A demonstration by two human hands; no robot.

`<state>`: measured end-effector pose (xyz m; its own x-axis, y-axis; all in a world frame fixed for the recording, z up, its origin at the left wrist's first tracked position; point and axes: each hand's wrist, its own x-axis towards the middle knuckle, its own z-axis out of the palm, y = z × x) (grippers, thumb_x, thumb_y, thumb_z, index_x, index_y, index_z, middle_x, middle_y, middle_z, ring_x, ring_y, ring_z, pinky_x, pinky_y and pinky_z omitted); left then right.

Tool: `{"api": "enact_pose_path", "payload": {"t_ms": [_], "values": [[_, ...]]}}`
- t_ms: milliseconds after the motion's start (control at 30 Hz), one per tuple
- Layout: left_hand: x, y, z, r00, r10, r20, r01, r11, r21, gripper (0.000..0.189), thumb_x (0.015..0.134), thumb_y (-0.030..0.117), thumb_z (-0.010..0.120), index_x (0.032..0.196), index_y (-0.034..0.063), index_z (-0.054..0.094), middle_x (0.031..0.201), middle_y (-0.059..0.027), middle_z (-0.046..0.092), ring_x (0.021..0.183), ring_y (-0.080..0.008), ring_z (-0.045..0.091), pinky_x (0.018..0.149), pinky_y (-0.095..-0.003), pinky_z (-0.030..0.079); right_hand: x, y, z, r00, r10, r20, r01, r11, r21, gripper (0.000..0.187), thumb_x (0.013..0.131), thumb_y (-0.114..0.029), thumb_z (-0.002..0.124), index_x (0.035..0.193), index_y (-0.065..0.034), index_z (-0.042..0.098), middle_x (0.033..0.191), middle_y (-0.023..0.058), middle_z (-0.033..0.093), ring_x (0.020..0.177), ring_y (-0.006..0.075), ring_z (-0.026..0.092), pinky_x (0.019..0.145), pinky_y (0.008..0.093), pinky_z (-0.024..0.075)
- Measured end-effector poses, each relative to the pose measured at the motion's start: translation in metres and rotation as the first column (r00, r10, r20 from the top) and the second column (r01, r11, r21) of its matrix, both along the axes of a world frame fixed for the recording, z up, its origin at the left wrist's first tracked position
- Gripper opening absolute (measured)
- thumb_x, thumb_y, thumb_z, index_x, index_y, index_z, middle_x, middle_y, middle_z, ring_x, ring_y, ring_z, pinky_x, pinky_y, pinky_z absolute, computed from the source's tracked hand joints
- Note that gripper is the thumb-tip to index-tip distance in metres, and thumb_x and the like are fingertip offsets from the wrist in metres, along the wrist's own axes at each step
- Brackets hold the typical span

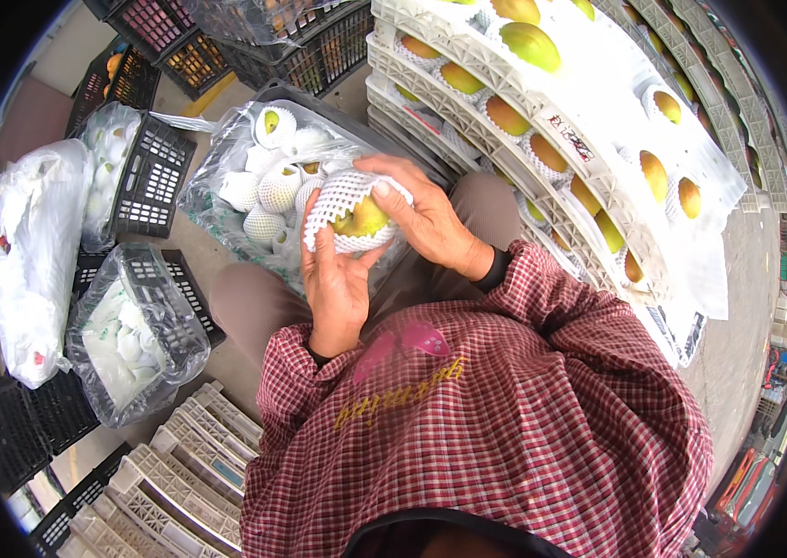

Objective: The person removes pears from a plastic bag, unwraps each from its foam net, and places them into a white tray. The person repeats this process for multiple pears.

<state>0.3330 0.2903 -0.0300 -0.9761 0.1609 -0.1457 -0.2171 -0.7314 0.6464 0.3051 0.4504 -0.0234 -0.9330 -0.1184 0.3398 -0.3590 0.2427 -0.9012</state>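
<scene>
A yellow-green fruit in a white foam net sleeve is held between both hands above my lap. My left hand cups it from below and from the left side, fingers spread around the net. My right hand grips the net's upper right edge, the thumb on the mesh by the fruit. Just beyond lies a crate lined with clear plastic, holding several fruits in white foam nets. Whether the held fruit is a pear or an apple I cannot tell.
Stacked white plastic crates of netted mangoes stand on the right. Black crates, some with plastic-wrapped netted fruit, are on the left. Further black crates stand behind. White crates are stacked at the lower left. A white plastic bag lies far left.
</scene>
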Motion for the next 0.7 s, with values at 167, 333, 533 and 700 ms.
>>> {"api": "enact_pose_path", "payload": {"t_ms": [167,333,533,700], "values": [[-0.003,-0.007,-0.016,0.968,-0.003,0.252,-0.024,0.994,0.107,0.058,0.103,0.042,0.049,0.149,0.0084,0.039,0.149,-0.0127,0.047,0.137,-0.0330,0.047,0.108,-0.0606,0.043,-0.014,0.004,-0.016,0.972,-0.048,0.229,0.078,0.989,-0.123,0.035,0.102,-0.033,0.060,0.112,-0.0019,0.071,0.106,0.0083,0.064,0.104,0.0186,0.058,0.092,0.0307,0.0477],[0.004,-0.012,-0.023,0.945,-0.077,0.317,-0.003,0.970,0.245,0.061,0.099,0.040,0.053,0.149,0.0091,0.039,0.149,-0.0149,0.046,0.140,-0.0350,0.043,0.111,-0.0616,0.039,-0.013,0.012,-0.022,0.771,0.322,0.550,0.190,0.707,-0.681,0.031,0.100,-0.016,0.063,0.128,-0.0028,0.064,0.117,0.0052,0.067,0.109,0.0153,0.062,0.100,0.0311,0.0495],[0.008,-0.011,-0.027,0.972,-0.107,0.210,0.048,0.963,0.266,0.055,0.094,0.006,0.050,0.148,0.0035,0.039,0.147,-0.0195,0.047,0.136,-0.0380,0.047,0.112,-0.0595,0.042,-0.005,0.051,-0.015,0.843,0.458,0.282,-0.308,0.842,-0.443,0.052,0.094,-0.002,0.062,0.145,-0.0079,0.052,0.149,0.0097,0.048,0.140,0.0263,0.043,0.117,0.0396,0.0334],[0.010,-0.009,-0.026,0.996,-0.045,0.076,0.041,0.998,0.052,0.051,0.094,-0.009,0.053,0.144,0.0015,0.044,0.139,-0.0153,0.054,0.127,-0.0300,0.057,0.105,-0.0484,0.051,-0.004,0.063,-0.005,0.932,0.347,0.106,-0.352,0.936,0.030,0.064,0.088,0.007,0.055,0.149,-0.0108,0.047,0.159,0.0112,0.035,0.149,0.0299,0.029,0.120,0.0411,0.0279]]}}
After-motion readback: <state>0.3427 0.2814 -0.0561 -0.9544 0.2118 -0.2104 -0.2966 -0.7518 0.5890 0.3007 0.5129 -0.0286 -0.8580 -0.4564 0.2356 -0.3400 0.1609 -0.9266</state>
